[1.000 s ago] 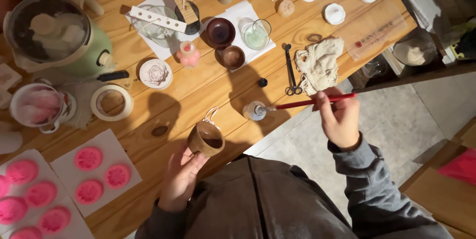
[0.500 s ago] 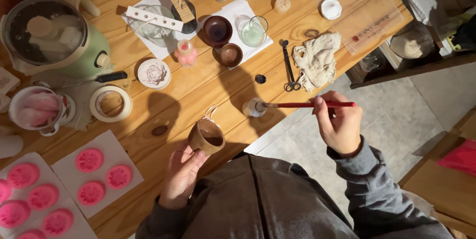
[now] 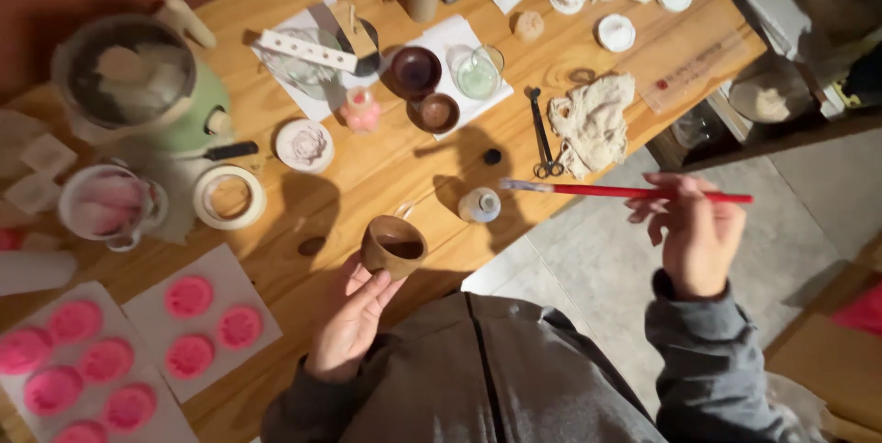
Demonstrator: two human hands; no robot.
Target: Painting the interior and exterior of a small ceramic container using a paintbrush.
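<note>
My left hand [image 3: 347, 319] holds a small brown cup [image 3: 393, 246] tilted at the near edge of the wooden table [image 3: 386, 163]. My right hand [image 3: 695, 233] grips a red-handled brush [image 3: 625, 191] held level, its bristle tip pointing left above the table edge. A small open bottle [image 3: 480, 205] stands on the table just below and left of the brush tip, and its black cap [image 3: 492, 156] lies a little farther back.
Black scissors [image 3: 543, 134] and a crumpled cloth [image 3: 593, 119] lie behind the bottle. Two dark bowls [image 3: 415, 70], a glass beaker [image 3: 479, 73], a tape roll [image 3: 230, 197], a green pot [image 3: 142, 85] and several pink discs on paper [image 3: 211, 333] fill the table. Tiled floor [image 3: 588, 259] lies at right.
My right hand has lifted the brush out of the small bottle and drawn it to the right. My left hand still holds the cup. The view shifted slightly.
</note>
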